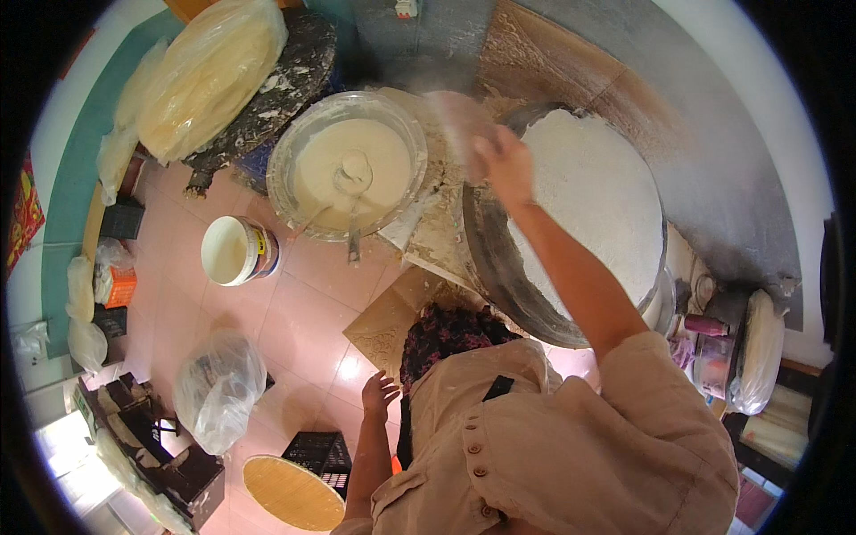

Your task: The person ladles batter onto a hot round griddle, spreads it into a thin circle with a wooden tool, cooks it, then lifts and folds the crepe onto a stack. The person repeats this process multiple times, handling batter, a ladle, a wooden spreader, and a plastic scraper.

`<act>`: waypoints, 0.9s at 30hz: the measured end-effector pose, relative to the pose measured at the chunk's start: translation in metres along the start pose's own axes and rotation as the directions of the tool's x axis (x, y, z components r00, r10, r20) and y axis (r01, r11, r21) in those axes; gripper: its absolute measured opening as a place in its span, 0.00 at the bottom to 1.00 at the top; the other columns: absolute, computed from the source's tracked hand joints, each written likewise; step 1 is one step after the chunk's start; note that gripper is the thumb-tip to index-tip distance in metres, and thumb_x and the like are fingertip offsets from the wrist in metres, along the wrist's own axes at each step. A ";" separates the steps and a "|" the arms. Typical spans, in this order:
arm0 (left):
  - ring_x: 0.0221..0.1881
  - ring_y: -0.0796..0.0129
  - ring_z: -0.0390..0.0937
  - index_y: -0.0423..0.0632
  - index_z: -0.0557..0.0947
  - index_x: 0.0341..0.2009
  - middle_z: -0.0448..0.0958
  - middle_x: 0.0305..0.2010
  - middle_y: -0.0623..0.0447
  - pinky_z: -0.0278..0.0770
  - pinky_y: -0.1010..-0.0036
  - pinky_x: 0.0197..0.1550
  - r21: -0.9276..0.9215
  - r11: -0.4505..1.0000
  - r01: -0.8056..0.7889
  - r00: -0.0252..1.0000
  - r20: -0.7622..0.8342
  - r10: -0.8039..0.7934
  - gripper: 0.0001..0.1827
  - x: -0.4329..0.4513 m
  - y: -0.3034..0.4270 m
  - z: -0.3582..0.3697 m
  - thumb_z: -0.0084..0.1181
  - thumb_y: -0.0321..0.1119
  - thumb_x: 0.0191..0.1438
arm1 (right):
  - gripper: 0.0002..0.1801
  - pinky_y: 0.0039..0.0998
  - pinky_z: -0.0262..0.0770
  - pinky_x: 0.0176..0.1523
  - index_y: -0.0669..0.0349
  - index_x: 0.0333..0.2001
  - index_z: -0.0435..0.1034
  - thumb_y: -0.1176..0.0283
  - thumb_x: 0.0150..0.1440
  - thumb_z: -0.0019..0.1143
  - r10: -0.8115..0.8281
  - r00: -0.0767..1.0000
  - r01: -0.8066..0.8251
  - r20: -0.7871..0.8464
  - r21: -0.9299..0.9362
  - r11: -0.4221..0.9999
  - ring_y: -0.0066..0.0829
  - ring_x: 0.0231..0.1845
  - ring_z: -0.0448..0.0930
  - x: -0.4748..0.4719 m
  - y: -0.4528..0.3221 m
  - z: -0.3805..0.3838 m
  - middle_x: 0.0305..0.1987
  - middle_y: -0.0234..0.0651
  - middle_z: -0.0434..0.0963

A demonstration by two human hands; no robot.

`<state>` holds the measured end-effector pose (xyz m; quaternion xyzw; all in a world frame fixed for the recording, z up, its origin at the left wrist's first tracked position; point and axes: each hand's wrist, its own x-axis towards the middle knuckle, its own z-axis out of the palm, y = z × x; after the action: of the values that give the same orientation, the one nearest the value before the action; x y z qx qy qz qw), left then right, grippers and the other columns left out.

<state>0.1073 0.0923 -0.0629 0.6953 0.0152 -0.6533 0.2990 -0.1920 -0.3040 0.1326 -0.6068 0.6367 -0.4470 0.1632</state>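
My right hand (507,164) is stretched out over the left rim of a large round griddle (488,247). It grips a blurred, pale brown flat tool (458,127), whose exact kind I cannot tell. A wide white layer of batter (592,200) covers most of the griddle's surface. Left of the griddle is a clear basin (281,180) of creamy batter (314,160), with a metal ladle (354,241) lying in it, handle over the rim. My left hand (380,394) hangs low beside my apron, fingers apart and holding nothing.
A white bucket (231,251) stands on the pink tiled floor. Bagged pale sheets (214,73) rest on a dark round board at upper left. Nearer are a clear plastic bag (221,391), a black crate (317,455) and a round woven tray (294,491). Steam hazes the wall.
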 end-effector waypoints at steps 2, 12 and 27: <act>0.38 0.57 0.75 0.42 0.66 0.59 0.70 0.48 0.40 0.79 0.64 0.42 -0.018 1.000 0.009 1.000 -0.003 -0.009 0.25 0.002 -0.008 -0.011 0.39 0.42 0.61 | 0.16 0.37 0.73 0.38 0.68 0.40 0.71 0.66 0.53 0.54 0.042 0.999 -0.045 0.030 0.098 0.994 0.44 0.33 0.79 0.002 0.023 -0.042 0.33 0.52 0.77; 0.40 0.55 0.75 0.42 0.66 0.58 0.71 0.50 0.39 0.79 0.62 0.42 0.067 0.998 -0.018 1.000 0.006 0.018 0.27 0.008 0.001 -0.002 0.41 0.44 0.59 | 0.15 0.44 0.71 0.38 0.51 0.46 0.69 0.62 0.58 0.43 -0.123 0.991 0.049 -0.056 -0.696 0.716 0.49 0.39 0.76 -0.004 0.150 -0.237 0.40 0.43 0.77; 0.40 0.57 0.74 0.43 0.66 0.58 0.71 0.46 0.43 0.75 0.63 0.43 0.201 0.975 -0.093 0.993 0.083 0.078 0.27 0.002 0.025 0.053 0.42 0.46 0.59 | 0.15 0.33 0.77 0.36 0.56 0.44 0.72 0.76 0.52 0.46 -0.275 0.918 0.391 0.286 -0.542 0.744 0.37 0.37 0.80 -0.111 0.178 -0.277 0.40 0.39 0.78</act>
<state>0.0707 0.0477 -0.0533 0.6974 -0.0933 -0.6635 0.2544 -0.4878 -0.1239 0.1103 -0.7705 0.6058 -0.1903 -0.0566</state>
